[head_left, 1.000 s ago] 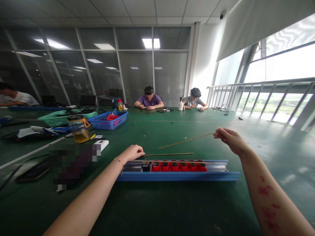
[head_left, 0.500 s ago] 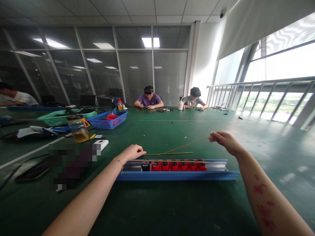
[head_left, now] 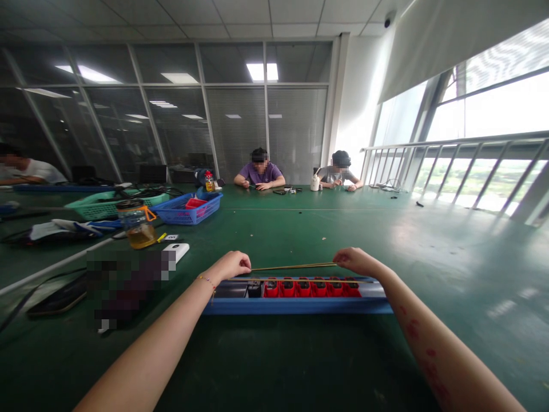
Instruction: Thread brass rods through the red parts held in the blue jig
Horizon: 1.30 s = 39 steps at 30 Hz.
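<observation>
A blue rail tray (head_left: 295,306) lies crosswise in front of me, holding a row of several red blocks (head_left: 303,288) and a black block (head_left: 254,289) at their left. One thin stick (head_left: 309,280) rests along the tray over the blocks. Just beyond the tray, thin tan sticks (head_left: 294,266) stretch between my hands, nearly side by side. My left hand (head_left: 234,265) pinches their left end. At their right end, my right hand (head_left: 354,260) has its fingers closed on a stick. The fingertips of my right hand are partly hidden.
Left on the green table (head_left: 274,366) are a jar of amber liquid (head_left: 139,229), a blue basket (head_left: 184,214), a green basket (head_left: 90,210), a phone (head_left: 58,297) and cables. Two people sit at the far edge; another is at the far left.
My right hand has moved left and down, bringing its slanted stick nearly level beside the other one. My left hand has hardly moved.
</observation>
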Motion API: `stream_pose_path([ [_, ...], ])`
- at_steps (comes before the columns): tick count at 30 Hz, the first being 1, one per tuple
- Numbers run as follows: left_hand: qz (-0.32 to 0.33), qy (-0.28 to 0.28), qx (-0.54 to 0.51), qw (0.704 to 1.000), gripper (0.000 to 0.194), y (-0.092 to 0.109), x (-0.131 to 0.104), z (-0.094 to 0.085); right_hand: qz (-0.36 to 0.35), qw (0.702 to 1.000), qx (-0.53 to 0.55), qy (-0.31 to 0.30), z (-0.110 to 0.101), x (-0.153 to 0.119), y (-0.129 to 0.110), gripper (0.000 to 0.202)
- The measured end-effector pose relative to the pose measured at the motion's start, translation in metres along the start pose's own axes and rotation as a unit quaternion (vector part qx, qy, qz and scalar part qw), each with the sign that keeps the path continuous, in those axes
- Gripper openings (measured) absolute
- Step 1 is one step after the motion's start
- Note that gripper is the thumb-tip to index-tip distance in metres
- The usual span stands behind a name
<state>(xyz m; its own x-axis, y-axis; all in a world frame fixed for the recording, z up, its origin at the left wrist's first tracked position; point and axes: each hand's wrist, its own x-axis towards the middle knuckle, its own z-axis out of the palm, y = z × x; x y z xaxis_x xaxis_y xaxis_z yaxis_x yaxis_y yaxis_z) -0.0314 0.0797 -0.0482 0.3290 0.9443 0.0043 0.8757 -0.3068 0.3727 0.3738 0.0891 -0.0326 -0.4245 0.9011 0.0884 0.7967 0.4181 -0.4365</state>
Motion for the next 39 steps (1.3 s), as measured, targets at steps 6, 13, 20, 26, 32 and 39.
stream_pose_path([
  [6, 0.004, 0.003, 0.0, 1.0, 0.02, -0.002, 0.001, 0.001, 0.021, 1.0, -0.018, 0.005, 0.002, -0.001, 0.006, 0.032],
  [13, 0.016, 0.005, -0.001, 1.0, 0.017, -0.003, 0.001, 0.001, 0.011, 0.999, 0.01, -0.046, -0.027, -0.016, -0.005, 0.029],
  [20, 0.023, 0.007, 0.0, 1.0, 0.017, -0.003, 0.001, 0.0, 0.044, 0.977, 0.063, -0.201, -0.058, -0.044, -0.032, 0.049],
  [26, 0.027, 0.008, -0.001, 1.0, 0.019, -0.004, 0.001, 0.001, 0.06, 0.97, 0.024, -0.236, -0.054, -0.043, -0.044, 0.055],
  [32, 0.03, 0.011, -0.004, 0.999, 0.019, -0.006, 0.001, 0.002, -0.055, 0.994, 0.036, -0.084, -0.065, -0.045, -0.063, 0.052],
  [39, 0.032, 0.013, 0.001, 0.999, 0.02, -0.004, -0.001, 0.0, -0.072, 0.994, 0.043, 0.075, -0.083, -0.051, -0.053, 0.05],
])
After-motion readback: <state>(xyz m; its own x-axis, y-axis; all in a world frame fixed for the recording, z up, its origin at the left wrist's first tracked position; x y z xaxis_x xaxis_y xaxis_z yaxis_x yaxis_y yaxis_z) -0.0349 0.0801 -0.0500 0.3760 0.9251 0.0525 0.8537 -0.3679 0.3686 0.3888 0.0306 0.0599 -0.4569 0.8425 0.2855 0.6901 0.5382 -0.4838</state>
